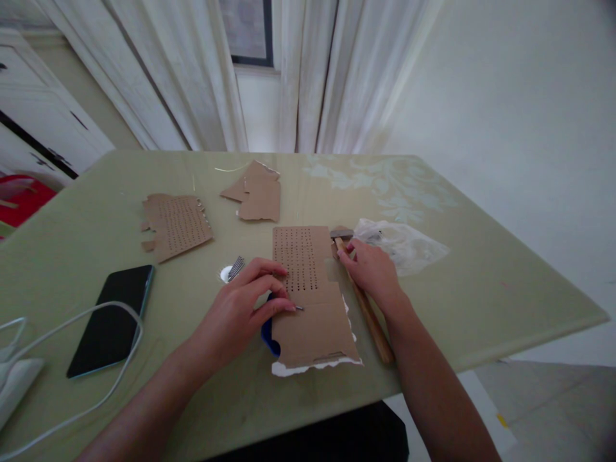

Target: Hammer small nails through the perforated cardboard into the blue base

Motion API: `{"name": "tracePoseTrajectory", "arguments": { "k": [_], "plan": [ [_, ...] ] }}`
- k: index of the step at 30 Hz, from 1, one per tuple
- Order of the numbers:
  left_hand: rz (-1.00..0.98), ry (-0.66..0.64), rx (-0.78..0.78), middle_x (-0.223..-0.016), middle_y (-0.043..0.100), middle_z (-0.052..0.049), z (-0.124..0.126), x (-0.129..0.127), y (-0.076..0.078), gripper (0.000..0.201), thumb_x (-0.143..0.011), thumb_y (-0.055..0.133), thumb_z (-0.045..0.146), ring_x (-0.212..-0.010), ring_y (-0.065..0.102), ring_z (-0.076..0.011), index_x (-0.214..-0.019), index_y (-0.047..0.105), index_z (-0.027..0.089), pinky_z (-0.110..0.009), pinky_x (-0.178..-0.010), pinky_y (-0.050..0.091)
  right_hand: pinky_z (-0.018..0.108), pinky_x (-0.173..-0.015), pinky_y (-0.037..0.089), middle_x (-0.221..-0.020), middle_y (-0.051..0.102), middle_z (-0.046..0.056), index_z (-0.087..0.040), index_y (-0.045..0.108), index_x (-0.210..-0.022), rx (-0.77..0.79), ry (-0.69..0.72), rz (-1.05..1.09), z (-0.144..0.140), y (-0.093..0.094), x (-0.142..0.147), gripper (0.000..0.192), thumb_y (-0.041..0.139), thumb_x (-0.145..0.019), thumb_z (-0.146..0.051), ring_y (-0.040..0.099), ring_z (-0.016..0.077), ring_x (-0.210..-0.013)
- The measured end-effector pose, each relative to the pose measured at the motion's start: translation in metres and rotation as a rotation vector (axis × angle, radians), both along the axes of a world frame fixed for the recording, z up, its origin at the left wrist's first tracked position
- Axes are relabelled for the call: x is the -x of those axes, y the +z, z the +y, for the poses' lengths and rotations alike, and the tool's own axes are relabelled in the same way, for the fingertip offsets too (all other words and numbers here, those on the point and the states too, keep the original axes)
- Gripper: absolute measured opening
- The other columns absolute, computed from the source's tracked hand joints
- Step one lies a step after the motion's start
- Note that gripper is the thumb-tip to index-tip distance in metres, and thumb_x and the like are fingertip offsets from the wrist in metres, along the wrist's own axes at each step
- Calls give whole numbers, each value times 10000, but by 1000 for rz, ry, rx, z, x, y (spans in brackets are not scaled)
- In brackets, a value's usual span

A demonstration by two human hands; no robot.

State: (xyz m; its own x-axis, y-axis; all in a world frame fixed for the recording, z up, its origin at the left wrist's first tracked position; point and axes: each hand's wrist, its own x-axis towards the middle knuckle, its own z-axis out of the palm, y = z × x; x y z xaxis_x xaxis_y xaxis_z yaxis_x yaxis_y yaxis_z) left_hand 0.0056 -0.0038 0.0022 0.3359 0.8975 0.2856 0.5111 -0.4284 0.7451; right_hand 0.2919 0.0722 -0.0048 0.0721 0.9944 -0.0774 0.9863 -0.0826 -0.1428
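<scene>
The left hand point(243, 301) pinched a small nail point(299, 308) between thumb and forefinger and set it against the near part of a cardboard piece point(312, 301), just below the rows of punched holes. The other fingers were curled loosely over the card's left edge. The right hand point(373, 269) lay on the hammer point(363, 301), fingers wrapped lightly about the handle close under the head; whether the grip was firm could not be told.

To do this well, the nail probably wanted holding upright and steady, in line with the rows, with the fingertips low and clear of the head, and the hammer taken further down the handle for a short, controlled tap.

The cardboard was brown and flat, torn along its near edge where white showed, with a neat grid of small holes over its far half. It sat near the middle of the green table point(481, 301), over something blue point(267, 333). A small heap of nails point(235, 267) lay just left of it.
</scene>
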Motion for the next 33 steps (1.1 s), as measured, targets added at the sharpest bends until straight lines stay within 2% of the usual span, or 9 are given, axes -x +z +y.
{"name": "tracePoseTrajectory", "arguments": {
  "k": [7,12,17,19,21,25,27,31,33],
  "plan": [
    [-1,-40,43,-1290,727,-26,4,6,5,186,-1002,788,415,-1173,724,-257,-864,826,295,-409,-1009,605,363,-753,502,-1021,852,127,-227,763,-1134,27,-8,-14,0,3,1,342,549,-1103,-492,806,332,-967],
    [53,-70,43,-1325,699,-37,1,7,8,220,-1065,692,391,-1185,709,-249,-908,785,269,-409,-1038,589,387,-757,508,-1048,845,140,-227,766,-1109,-4,-4,-8,-1,0,0,331,563,-1092,-487,799,362,-987],
    [79,-100,43,-1309,656,-41,0,5,5,230,-1100,620,366,-1128,708,-225,-942,743,253,-385,-1017,584,371,-742,487,-1085,814,156,-203,760,-1062,-71,0,43,0,-1,-1,304,593,-1074,-456,765,325,-949],
    [75,-98,43,-1294,644,-44,0,4,5,232,-1100,610,358,-1115,704,-225,-934,729,246,-391,-1023,579,365,-749,478,-1078,799,146,-192,751,-1025,-179,10,152,0,1,-2,326,591,-1074,-472,738,296,-926],
    [72,-96,48,-1273,637,-51,1,3,5,233,-1097,597,344,-1103,701,-227,-927,716,238,-400,-1016,580,356,-745,470,-965,785,102,-194,740,-959,-240,81,379,0,3,-2,414,545,-1090,-535,708,258,-863],
    [43,-86,76,-1255,638,-63,1,0,5,227,-1096,570,327,-1105,696,-234,-924,685,232,-412,-995,585,339,-700,471,-754,706,36,-206,682,-777,-76,318,806,-2,3,4,618,461,-1091,-690,644,202,-730],
    [6,-62,79,-1260,648,-67,1,0,5,225,-1097,567,333,-1208,678,-258,-923,673,237,-438,-1054,569,340,-714,507,-831,742,44,-198,722,-848,20,372,916,-5,1,9,563,572,-1046,-703,667,206,-769],
    [-101,12,67,-1295,680,-78,3,2,1,227,-1102,554,355,-1485,558,-300,-938,667,245,-503,-1218,480,394,-840,610,-1137,812,94,-195,771,-1206,197,364,1165,-8,-4,16,470,766,-962,-597,758,265,-985],
    [-168,62,71,-1306,713,-83,7,3,-1,231,-1102,555,385,-1528,539,-306,-962,675,246,-515,-1243,457,422,-889,631,-1185,818,102,-200,774,-1228,240,341,1240,-8,-5,16,461,789,-953,-570,772,283,-1042]
  ]
}}
